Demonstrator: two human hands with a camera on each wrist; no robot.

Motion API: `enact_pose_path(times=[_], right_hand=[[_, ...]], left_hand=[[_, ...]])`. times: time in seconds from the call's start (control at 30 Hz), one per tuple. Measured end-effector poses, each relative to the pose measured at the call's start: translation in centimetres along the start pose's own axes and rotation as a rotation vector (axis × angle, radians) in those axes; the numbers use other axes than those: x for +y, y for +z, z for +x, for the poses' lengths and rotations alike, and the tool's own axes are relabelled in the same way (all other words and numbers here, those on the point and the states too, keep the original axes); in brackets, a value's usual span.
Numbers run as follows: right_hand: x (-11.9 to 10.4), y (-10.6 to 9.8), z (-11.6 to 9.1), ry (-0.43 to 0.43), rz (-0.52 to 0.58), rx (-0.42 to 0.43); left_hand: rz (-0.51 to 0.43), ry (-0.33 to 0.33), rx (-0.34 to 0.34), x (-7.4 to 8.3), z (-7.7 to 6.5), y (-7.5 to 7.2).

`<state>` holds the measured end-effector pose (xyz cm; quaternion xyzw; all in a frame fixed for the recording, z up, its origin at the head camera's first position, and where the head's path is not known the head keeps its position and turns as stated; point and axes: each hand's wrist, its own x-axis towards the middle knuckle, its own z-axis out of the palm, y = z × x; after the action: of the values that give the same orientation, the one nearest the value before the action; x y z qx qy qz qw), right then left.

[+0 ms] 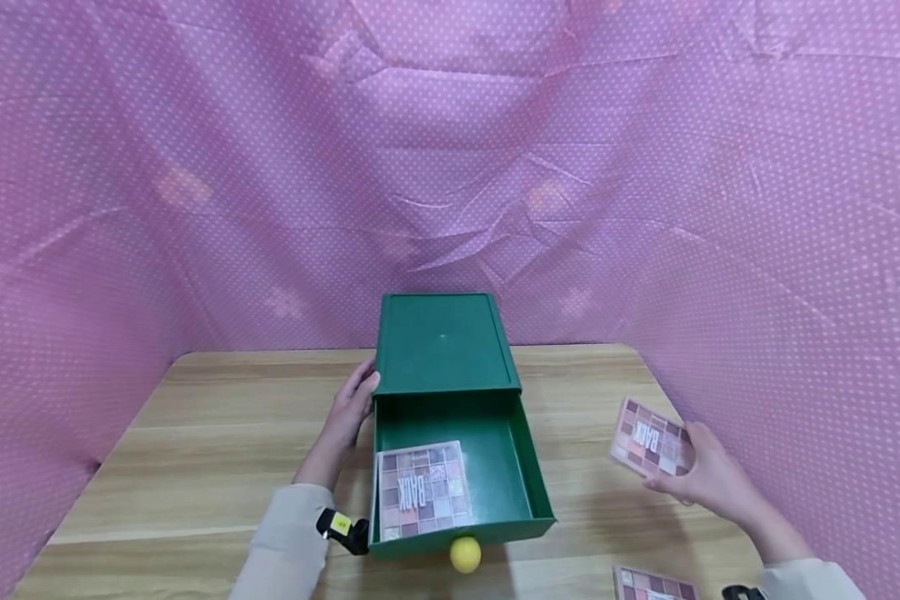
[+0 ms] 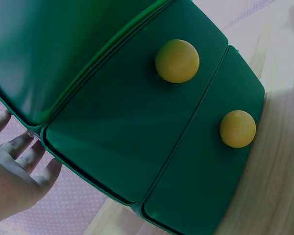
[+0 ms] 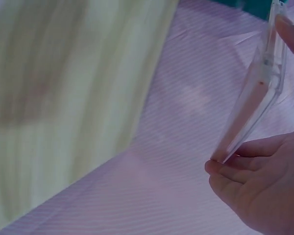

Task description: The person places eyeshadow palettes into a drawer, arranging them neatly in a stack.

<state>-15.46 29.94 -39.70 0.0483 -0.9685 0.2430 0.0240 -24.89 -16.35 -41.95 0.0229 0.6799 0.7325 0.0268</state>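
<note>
A green drawer cabinet (image 1: 442, 346) stands on the table with its top drawer (image 1: 498, 467) pulled out. On the left side of that drawer lies an eyeshadow palette (image 1: 423, 490) with a clear lid. My left hand (image 1: 348, 417) rests its fingers against the cabinet's left side; in the left wrist view the fingertips (image 2: 51, 171) touch the edge, spread a little. Over the table at the right, my right hand (image 1: 716, 475) holds a second eyeshadow palette (image 1: 651, 440), tilted, between thumb and fingers. The right wrist view has this palette (image 3: 255, 103) nearly edge-on.
Another eyeshadow palette (image 1: 654, 586) lies at the table's near edge on the right, partly cut off. A yellow round knob (image 1: 465, 554) sits on the open drawer's front. Two lower drawers with yellow knobs (image 2: 177, 61) are closed. Pink dotted cloth (image 1: 450, 167) surrounds the wooden table (image 1: 225, 467).
</note>
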Motion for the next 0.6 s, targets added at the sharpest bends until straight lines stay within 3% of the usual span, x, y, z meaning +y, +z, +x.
enact_pose_path(times=[0.6], right_hand=[[-8.9, -2.8, 1.9, -0.146, -0.007, 0.051]], left_hand=[[0.023, -0.005, -0.011, 0.0, 0.0, 0.0]])
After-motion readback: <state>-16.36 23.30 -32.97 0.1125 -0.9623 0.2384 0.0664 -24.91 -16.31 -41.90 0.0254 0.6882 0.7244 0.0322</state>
